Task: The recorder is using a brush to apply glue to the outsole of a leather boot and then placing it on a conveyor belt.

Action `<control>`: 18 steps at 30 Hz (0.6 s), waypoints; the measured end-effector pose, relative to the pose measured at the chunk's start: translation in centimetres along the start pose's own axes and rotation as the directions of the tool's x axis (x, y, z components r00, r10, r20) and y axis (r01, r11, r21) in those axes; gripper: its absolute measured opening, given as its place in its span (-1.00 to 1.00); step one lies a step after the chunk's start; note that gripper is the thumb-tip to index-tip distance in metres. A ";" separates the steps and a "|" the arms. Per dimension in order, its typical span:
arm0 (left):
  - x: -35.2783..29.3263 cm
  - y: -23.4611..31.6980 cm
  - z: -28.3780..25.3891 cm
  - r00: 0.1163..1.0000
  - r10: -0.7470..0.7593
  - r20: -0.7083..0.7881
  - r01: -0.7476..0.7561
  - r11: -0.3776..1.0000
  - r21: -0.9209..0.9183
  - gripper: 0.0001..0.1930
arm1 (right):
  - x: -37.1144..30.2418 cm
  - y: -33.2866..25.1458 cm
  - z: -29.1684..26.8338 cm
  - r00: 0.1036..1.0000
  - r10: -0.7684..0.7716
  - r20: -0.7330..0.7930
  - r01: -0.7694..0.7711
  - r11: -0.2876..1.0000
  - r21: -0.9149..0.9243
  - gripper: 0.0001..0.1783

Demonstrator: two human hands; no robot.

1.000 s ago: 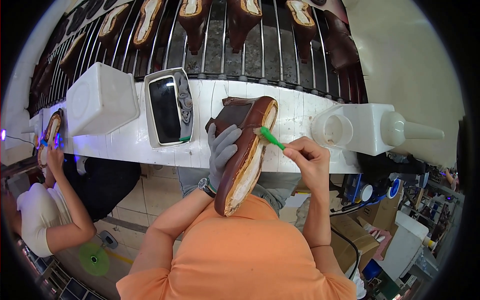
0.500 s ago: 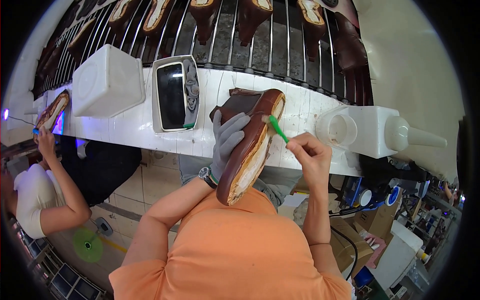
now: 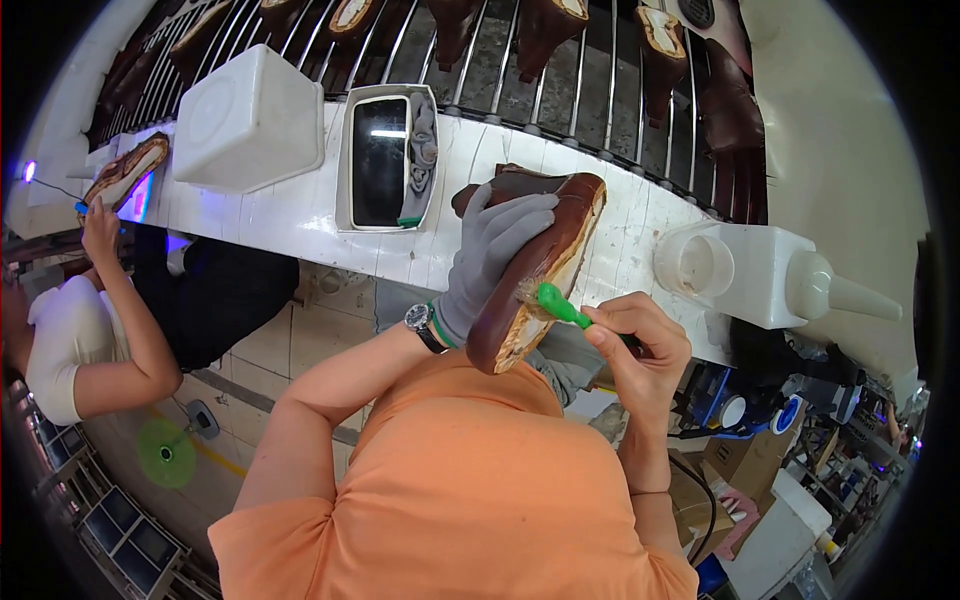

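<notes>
right hand: the bare right hand [image 3: 640, 350], at four o'clock from the boot, pinches the brush's handle between thumb and fingers.
left hand: the gloved left hand [image 3: 490, 260], at nine o'clock, is wrapped over the boot's side, grasping it; a watch [image 3: 418, 316] sits on that wrist.
brush: the green brush [image 3: 555, 300] has its bristles against the sole's edge, nearer the toe.
boot: the brown boot [image 3: 530, 255] is tipped sole toward the right hand, heel at one o'clock, toe at seven; it hangs over the bench's near edge, and whether it touches the bench i cannot tell.
in the way: the grey glove covers part of the boot's upper, and the brush head hides a bit of sole.
bench, three o'clock: a round cup [image 3: 693, 268], then a white bottle [image 3: 765, 275] with a long spout.
bench, ten o'clock: on the white bench [image 3: 300, 225], a white box [image 3: 346, 180] with a dark shiny inside and a grey cloth [image 3: 422, 160]; farther out, a white tub [image 3: 240, 120].
twelve o'clock: a rack of metal bars [image 3: 580, 90] bearing more boots [image 3: 552, 35].
nine o'clock, far: a co-worker's hand [image 3: 100, 232] near another sole.
since half a second ago: the bristles have slid from near the heel toward the toe; both grips stay.
</notes>
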State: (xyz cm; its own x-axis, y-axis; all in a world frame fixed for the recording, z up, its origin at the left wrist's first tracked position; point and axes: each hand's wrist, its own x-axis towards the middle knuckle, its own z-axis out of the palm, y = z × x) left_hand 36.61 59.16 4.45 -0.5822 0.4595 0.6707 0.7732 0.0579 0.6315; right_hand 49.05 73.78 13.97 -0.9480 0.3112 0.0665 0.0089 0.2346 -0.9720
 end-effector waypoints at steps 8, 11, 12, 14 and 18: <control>4.1 2.9 -2.2 0.949 -0.082 0.303 0.062 0.995 0.074 -0.41 | 0.2 -3.0 -0.6 0.996 -0.094 0.007 0.094 0.992 -0.089 -0.82; 4.1 3.2 -2.9 0.924 -0.136 0.356 0.095 0.987 0.130 -0.32 | 0.8 -3.4 -1.0 0.981 -0.189 0.034 0.192 0.972 -0.138 -0.81; 4.2 3.2 -3.1 0.908 -0.120 0.402 0.077 0.990 0.121 -0.27 | 1.2 -3.6 -1.1 0.979 -0.200 0.028 0.202 0.969 -0.141 -0.81; 5.0 2.9 -3.7 0.865 -0.057 0.499 0.030 0.998 0.062 -0.16 | 2.1 -3.9 -1.4 0.930 -0.364 0.042 0.365 0.909 -0.203 -0.79; 6.8 1.9 -4.4 0.809 -0.005 0.588 0.099 0.987 -0.128 -0.15 | 3.4 -4.4 -2.3 0.917 -0.400 0.010 0.382 0.868 -0.319 -0.78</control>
State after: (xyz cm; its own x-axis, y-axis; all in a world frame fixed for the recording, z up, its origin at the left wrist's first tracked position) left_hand 33.05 58.48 11.92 -0.3271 0.8925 0.3107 0.6730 -0.0108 0.7396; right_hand 46.51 75.92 18.94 -0.8759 0.1819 0.4469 -0.2528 0.6160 -0.7461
